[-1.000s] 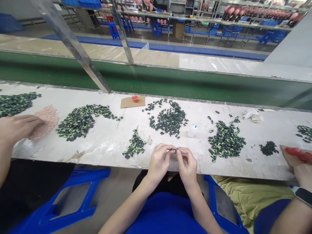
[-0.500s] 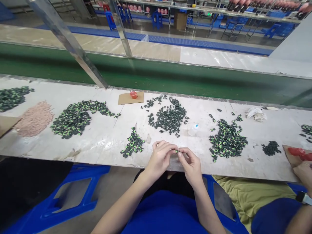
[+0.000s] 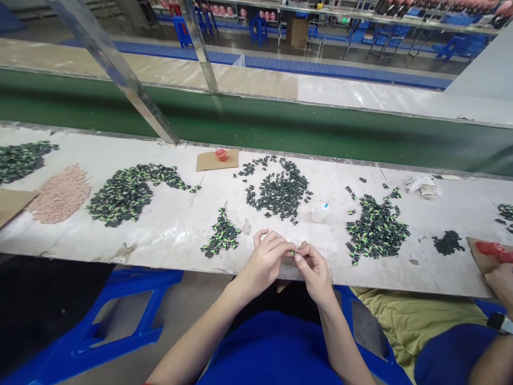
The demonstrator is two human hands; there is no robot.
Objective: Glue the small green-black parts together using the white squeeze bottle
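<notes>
A small black-and-green part is pinched between the fingertips of my left hand and my right hand, over the table's near edge. The fingers hide most of it, so its exact kind does not show. Left of my hands lies a small pile of black-and-green parts. Beyond them spreads a pile of plain dark parts. A small clear bottle with a blue tip stands just past my right hand. To the right is a larger pile of black-and-green parts.
A red cup sits on cardboard near the back edge. Farther left are another black-and-green pile and a pink pile. Crumpled tissue lies back right. A co-worker's hand is at the far right beside red items.
Both hands stay together at nearly the same spot, with the fingers shifted slightly around the small part. The whole view has moved a little.
</notes>
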